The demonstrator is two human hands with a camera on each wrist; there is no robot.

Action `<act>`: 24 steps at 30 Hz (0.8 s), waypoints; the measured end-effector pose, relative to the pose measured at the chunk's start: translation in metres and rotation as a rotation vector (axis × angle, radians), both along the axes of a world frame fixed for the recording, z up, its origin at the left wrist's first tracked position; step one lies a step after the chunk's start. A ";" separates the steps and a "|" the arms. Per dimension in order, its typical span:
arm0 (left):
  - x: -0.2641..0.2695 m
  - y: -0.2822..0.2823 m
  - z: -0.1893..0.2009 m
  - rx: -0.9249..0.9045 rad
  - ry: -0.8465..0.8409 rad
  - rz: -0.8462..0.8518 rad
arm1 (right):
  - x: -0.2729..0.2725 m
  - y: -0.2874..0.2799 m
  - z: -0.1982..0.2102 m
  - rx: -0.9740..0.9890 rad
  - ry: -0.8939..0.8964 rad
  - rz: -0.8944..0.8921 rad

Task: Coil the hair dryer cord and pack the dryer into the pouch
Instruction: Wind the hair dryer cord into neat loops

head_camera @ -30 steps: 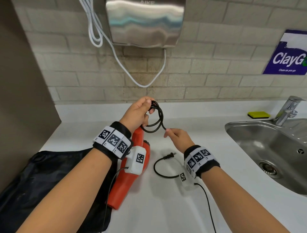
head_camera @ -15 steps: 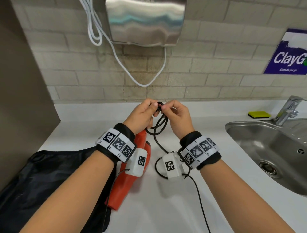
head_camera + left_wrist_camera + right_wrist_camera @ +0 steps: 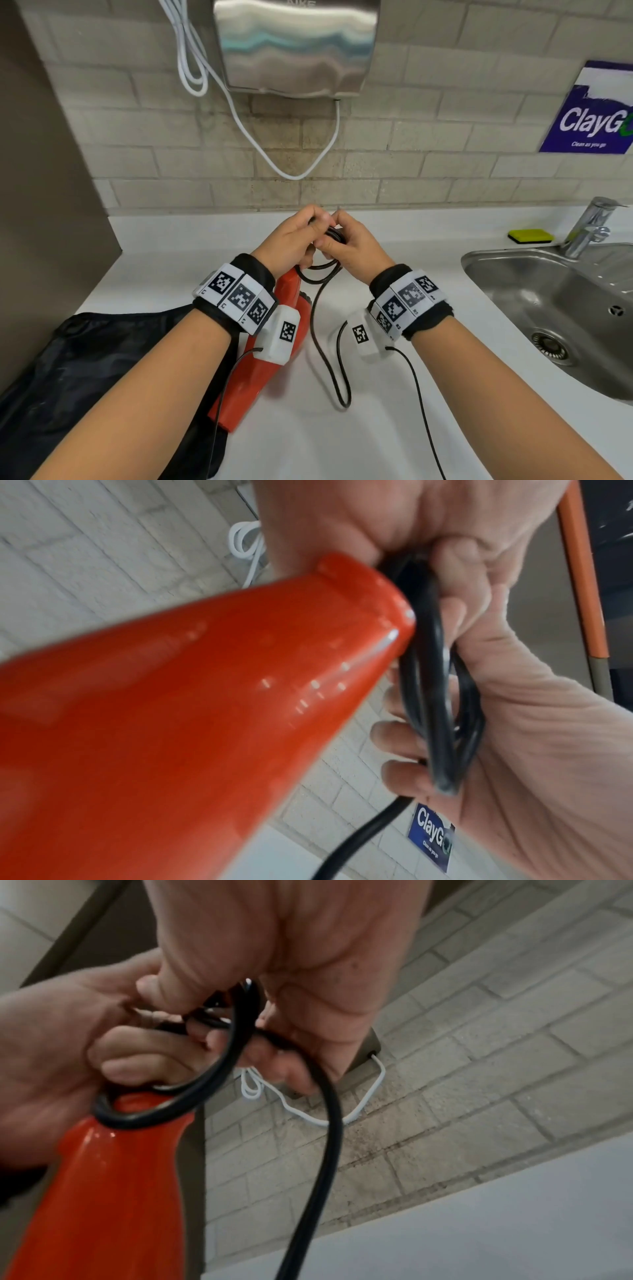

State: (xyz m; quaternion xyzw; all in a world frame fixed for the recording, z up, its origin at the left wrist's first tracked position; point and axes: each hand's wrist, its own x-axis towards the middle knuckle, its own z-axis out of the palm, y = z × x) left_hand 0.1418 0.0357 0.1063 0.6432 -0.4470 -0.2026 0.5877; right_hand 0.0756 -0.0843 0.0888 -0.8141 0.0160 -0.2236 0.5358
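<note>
Black cord [image 3: 322,274] coils pinched in left hand [image 3: 291,240] grip, right hand [image 3: 349,246] grip clasping same loops

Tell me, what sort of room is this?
Probably a shared washroom or pantry: a steel hand dryer hangs on the tiled wall, a steel sink with a tap is set into the white counter, and a "Clean as you go" sign is posted.

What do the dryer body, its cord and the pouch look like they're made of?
Dryer body: glossy orange-red, likely hard plastic; sharp highlights on it.
Cord: black, smooth, probably rubber or PVC jacket; it bends into loops in both hands.
Pouch: black, thin, limp fabric, perhaps nylon; wrinkled with a faint sheen.
</note>
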 end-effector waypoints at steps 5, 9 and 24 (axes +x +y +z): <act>0.002 0.000 -0.003 -0.027 0.011 0.045 | -0.008 -0.003 0.001 -0.186 0.041 -0.016; 0.009 0.005 -0.002 -0.081 0.085 0.102 | -0.017 -0.015 0.000 -0.194 0.149 -0.033; 0.001 0.000 -0.001 0.089 -0.108 0.016 | -0.020 -0.034 0.009 -0.126 -0.146 -0.321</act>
